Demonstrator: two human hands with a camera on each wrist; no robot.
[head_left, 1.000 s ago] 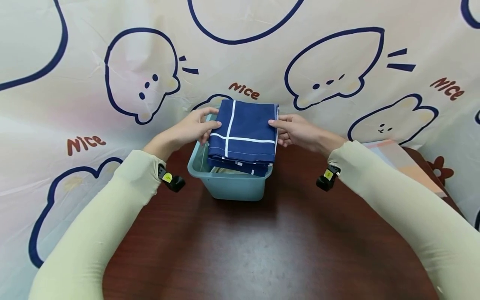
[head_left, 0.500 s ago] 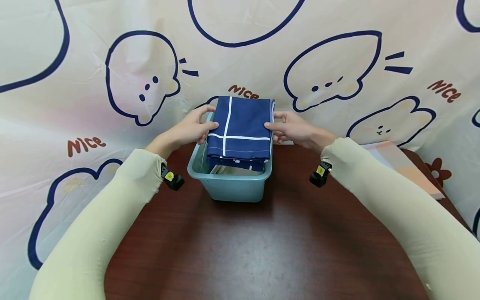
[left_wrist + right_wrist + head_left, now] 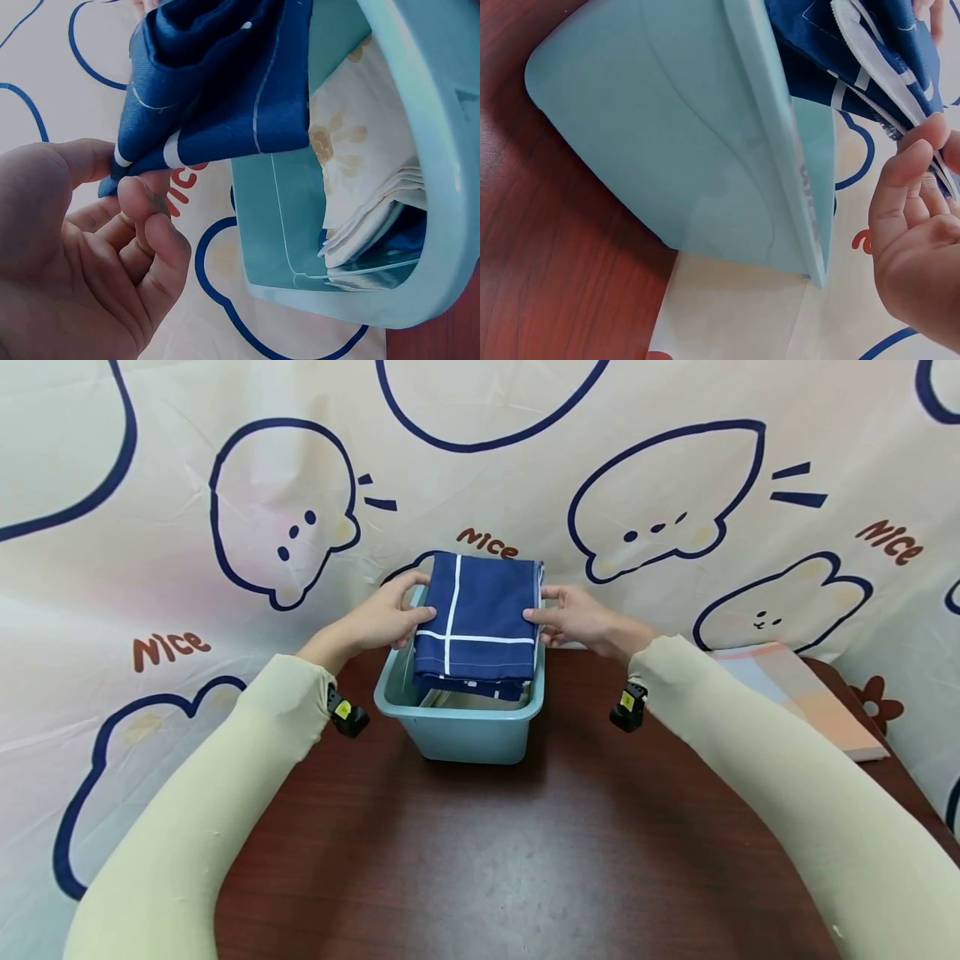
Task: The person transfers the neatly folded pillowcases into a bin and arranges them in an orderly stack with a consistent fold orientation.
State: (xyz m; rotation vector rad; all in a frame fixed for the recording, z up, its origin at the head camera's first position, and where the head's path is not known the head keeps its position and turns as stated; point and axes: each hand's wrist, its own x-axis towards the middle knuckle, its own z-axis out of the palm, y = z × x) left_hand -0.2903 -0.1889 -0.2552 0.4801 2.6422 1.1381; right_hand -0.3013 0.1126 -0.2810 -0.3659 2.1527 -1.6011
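A folded navy cloth (image 3: 483,602) with white lines is held over the top of a light blue plastic bin (image 3: 472,739). My left hand (image 3: 386,614) pinches its left edge between thumb and fingers. At the opposite edge, my right hand (image 3: 577,618) pinches the layers, thumb on top. The right wrist view shows a whitish, zipper-like strip (image 3: 847,26) along the cloth's layered side. Inside the bin lies a folded cream fabric (image 3: 367,135) with tan flowers, and a bit of dark blue fabric (image 3: 405,232) shows below it. The cloth hides much of the bin's inside.
The bin stands on a dark reddish-brown table (image 3: 450,860), close to a cream hanging (image 3: 480,485) printed with blue-outlined cartoons. At the right edge lies a flat pastel fabric-like stack (image 3: 810,702), partly behind my right sleeve (image 3: 750,752).
The navy cloth has shifted slightly left and away from me over the bin. My right hand has moved left with it; my left hand has barely moved. The bin stays put.
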